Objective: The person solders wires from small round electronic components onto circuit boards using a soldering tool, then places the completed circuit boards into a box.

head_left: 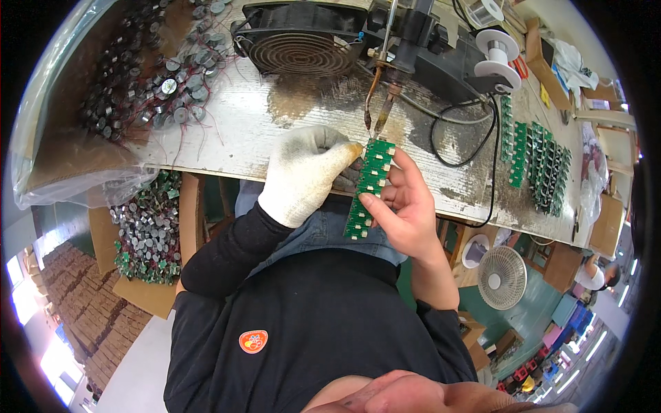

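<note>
I saw the gloved left hand (303, 173) and bare right hand (406, 206) both pinching a green circuit-board strip (368, 187). Its top end sat just under the soldering iron tip (381, 113).

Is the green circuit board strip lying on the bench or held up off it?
Held up: the green circuit board strip sits between the gloved left hand and bare right hand, under the soldering tip.

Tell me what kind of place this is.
Most likely an electronics assembly workshop. The left hand in a white glove and the bare right hand hold a green circuit board strip under a fixed soldering tip; more board strips and heaps of small round parts lie on the bench.
</note>
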`<state>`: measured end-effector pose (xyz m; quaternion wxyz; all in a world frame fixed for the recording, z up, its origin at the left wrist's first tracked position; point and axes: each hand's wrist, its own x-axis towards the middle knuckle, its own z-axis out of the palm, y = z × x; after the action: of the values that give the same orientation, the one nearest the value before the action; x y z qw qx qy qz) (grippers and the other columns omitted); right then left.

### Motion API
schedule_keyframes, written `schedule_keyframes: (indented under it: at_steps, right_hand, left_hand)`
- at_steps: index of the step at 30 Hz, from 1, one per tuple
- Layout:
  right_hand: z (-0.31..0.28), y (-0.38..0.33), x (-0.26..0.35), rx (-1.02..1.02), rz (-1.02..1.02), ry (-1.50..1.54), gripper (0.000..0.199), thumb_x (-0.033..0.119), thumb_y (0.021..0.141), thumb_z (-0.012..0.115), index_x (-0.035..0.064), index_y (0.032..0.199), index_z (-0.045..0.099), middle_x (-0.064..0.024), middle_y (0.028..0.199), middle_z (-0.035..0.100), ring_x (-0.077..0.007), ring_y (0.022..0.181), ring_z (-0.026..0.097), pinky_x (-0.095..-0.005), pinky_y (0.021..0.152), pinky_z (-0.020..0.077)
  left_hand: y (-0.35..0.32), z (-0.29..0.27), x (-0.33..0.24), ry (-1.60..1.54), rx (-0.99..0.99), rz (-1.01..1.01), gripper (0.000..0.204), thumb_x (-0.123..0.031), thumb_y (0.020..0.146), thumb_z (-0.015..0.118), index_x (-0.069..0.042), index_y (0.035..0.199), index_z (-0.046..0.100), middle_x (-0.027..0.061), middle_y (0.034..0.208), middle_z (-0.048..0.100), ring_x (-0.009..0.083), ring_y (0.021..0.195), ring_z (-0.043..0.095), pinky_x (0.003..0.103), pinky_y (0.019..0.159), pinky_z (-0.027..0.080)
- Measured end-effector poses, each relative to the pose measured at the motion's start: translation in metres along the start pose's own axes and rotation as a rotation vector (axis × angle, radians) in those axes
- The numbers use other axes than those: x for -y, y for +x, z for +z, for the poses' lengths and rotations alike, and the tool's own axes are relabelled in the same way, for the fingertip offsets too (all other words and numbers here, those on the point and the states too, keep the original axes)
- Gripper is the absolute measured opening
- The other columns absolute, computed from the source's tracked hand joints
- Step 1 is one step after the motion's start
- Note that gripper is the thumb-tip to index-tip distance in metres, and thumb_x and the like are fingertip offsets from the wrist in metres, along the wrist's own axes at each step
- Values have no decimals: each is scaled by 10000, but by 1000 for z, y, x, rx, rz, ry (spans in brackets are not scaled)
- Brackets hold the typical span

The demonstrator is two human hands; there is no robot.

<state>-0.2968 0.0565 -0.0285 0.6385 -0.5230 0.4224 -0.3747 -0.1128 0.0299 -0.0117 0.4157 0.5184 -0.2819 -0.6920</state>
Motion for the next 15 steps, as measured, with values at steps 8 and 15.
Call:
schedule_keyframes:
  at_steps: [8,15]
  right_hand:
    - [6,2,8,-24,13,78,650,-73,841,595,-44,1388,245,-132,1053,570,-99,719,591,-208,562,465]
    - [3,3,9,-6,13,95,652,-73,845,592,-41,1391,237,-134,1057,567,-102,726,593,-210,555,470]
  left_hand:
    - [-1,1,-3,19,17,25,204,-155,892,600,42,947,599,90,810,643,142,656,639,248,581,535]
    - [2,1,-2,69,32,76,212,-160,885,616,44,941,600,90,811,645,138,656,636,243,581,533]
